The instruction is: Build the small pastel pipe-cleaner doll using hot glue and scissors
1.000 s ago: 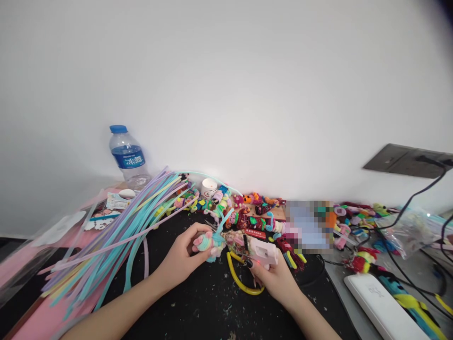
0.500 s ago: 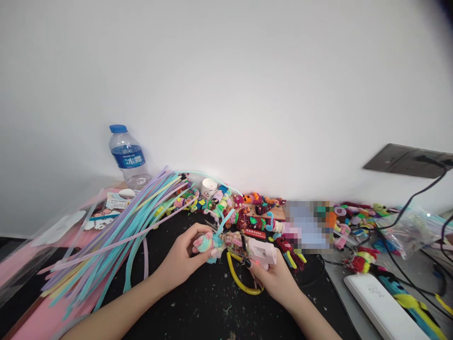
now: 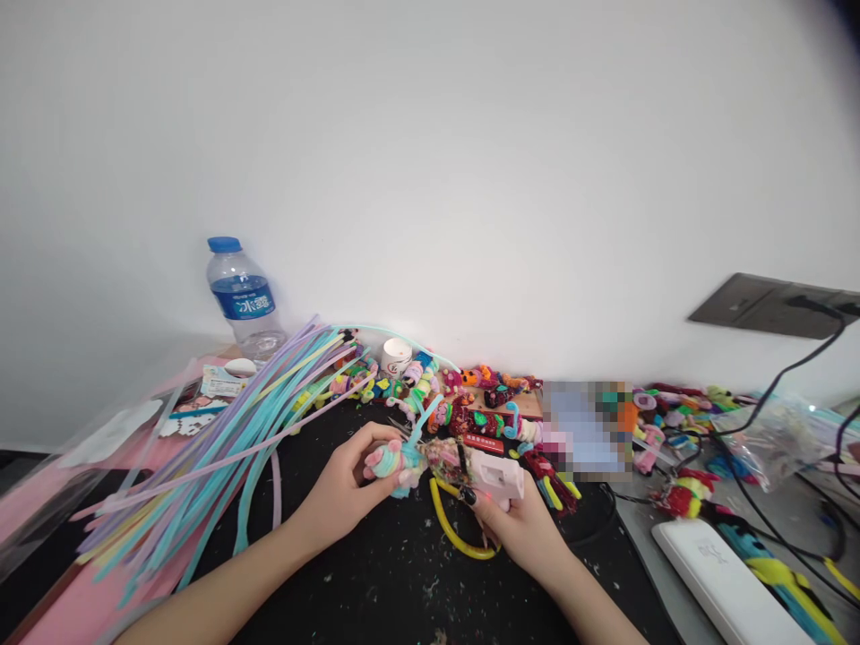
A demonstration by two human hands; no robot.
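Note:
My left hand is closed around a small fuzzy figure in pink, blue and yellow. A light blue fuzzy stem sticks up from the figure. In my right hand is a pale pink glue gun, and its front end is covered with coloured fuzz and scraps. The gun's tip points left and is close to the figure; whether they touch cannot be made out. Beneath the gun a yellow curved tube lies on the black mat.
Many pastel fuzzy stems lie at the left, near a water bottle. Along the wall are a paper cup and several fuzzy figures. A white power bank, a plastic bag and black cables are at the right.
The light blue stem on the figure has tilted slightly, and the figure and the glue gun have shifted very slightly left. Both hands keep their holds.

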